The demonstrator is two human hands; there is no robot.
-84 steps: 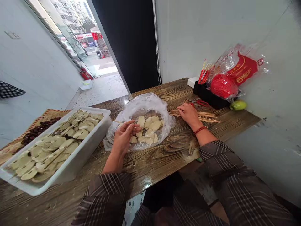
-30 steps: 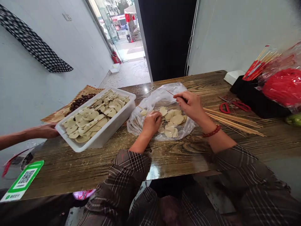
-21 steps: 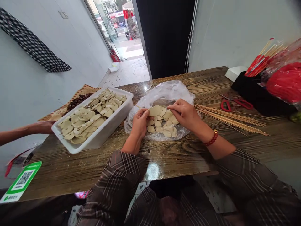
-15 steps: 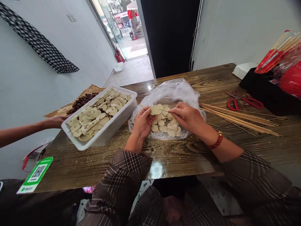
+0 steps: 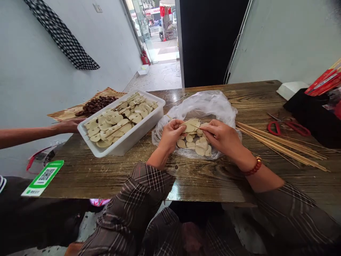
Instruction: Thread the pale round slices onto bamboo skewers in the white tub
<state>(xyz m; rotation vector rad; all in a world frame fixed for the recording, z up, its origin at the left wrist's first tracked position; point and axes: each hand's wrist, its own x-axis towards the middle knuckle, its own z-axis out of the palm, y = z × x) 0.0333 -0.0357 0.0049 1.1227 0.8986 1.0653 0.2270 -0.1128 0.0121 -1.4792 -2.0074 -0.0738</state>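
My left hand (image 5: 170, 137) is closed on pale, flat, rounded slices (image 5: 191, 126), holding them above an opened clear plastic bag (image 5: 207, 101). My right hand (image 5: 220, 138) pinches a thin bamboo skewer (image 5: 196, 127), whose length lies against the slices. More loose pale slices (image 5: 201, 146) lie in the bag below both hands. Left of the bag stands a white plastic tub (image 5: 138, 133), heaped with skewered slices (image 5: 113, 122). What exact food the slices are, I cannot tell.
Another person's hand (image 5: 69, 126) is at the tub's left side. Dark red pieces (image 5: 99, 105) lie on a patterned sheet behind the tub. Bamboo skewers (image 5: 282, 144), red-handled scissors (image 5: 289, 127) and a black box (image 5: 301, 113) are on the right. A green QR card (image 5: 44, 177) lies at the left edge.
The whole view has shifted, so the table's things appear further right. My right hand and the skewer now overlap the held slices more. The other person's hand stays beside the tub.
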